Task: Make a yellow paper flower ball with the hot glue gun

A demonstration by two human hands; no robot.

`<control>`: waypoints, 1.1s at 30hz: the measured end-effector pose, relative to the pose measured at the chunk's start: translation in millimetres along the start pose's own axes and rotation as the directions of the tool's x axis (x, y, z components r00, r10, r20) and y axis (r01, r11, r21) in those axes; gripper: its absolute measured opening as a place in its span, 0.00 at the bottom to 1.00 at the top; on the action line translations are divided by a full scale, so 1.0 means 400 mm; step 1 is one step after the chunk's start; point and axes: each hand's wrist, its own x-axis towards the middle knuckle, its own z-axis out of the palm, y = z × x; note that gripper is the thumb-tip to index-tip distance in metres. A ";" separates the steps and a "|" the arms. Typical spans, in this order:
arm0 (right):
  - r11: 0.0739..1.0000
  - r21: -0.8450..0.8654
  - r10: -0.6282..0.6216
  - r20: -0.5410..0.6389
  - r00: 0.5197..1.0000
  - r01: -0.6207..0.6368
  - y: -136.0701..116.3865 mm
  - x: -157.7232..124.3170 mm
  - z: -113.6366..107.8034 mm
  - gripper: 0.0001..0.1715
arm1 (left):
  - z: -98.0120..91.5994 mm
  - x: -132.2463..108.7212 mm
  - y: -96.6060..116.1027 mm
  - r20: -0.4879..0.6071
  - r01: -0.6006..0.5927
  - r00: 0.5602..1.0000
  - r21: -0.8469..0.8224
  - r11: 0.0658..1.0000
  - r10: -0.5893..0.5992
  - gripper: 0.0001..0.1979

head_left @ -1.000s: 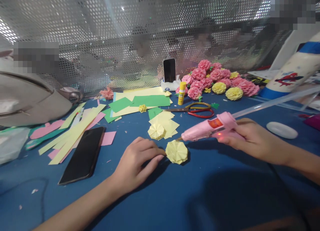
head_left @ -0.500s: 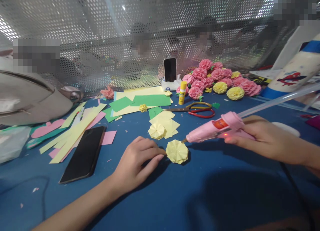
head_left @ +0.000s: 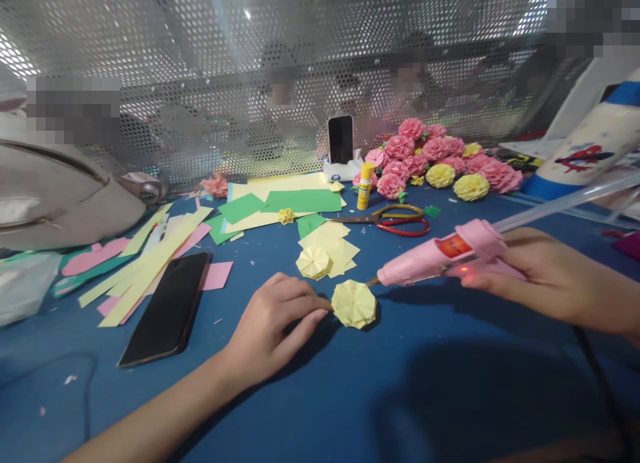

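My right hand [head_left: 545, 276] grips a pink hot glue gun [head_left: 430, 256] with a clear glue stick [head_left: 560, 199] in its back and a small red light lit. Its metal tip is close to the upper right edge of a round, pleated yellow paper flower [head_left: 354, 304], which lies on the blue table. On the flower's left edge, my left hand [head_left: 280, 326] pinches with curled fingers; the fingertips are partly hidden. Just behind lies a second pleated yellow flower [head_left: 313, 262], on several pale yellow paper pieces [head_left: 343, 253].
Red-and-yellow-handled scissors [head_left: 400, 221] and a glue stick tube [head_left: 365, 185] are farther back, near pink paper flowers [head_left: 397, 169]. A phone [head_left: 167, 309] and paper strips [head_left: 155, 269] lie left, before a bag [head_left: 60, 189]. A bottle [head_left: 585, 149] stands right.
My right hand has drawn the glue gun slightly to the right, so its tip is a little farther from the flower's middle. My left hand and the flower have stayed put.
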 end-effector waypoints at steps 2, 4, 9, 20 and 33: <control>1.000 -0.007 -0.016 -0.003 1.000 0.016 -0.001 -0.002 -0.005 0.24 | 0.000 0.001 0.000 -0.003 0.001 1.000 -0.001 1.000 -0.001 0.11; 0.999 -0.023 -0.023 -0.012 1.000 0.023 -0.003 -0.002 -0.011 0.24 | 0.000 0.002 0.000 -0.003 0.004 1.000 0.001 1.000 -0.004 0.11; 0.999 -0.035 0.004 -0.011 1.000 -0.004 -0.015 0.003 -0.027 0.26 | -0.001 0.003 0.003 0.000 0.000 1.000 -0.004 1.000 0.000 0.11; 0.998 -0.062 0.007 0.029 1.000 -0.005 -0.039 0.010 -0.045 0.25 | -0.004 -0.005 0.006 -0.007 0.000 1.000 -0.002 1.000 0.000 0.11; 0.998 -0.055 0.008 0.039 0.999 -0.005 -0.055 0.003 -0.061 0.21 | -0.007 -0.015 0.005 -0.006 -0.009 1.000 0.001 1.000 0.009 0.11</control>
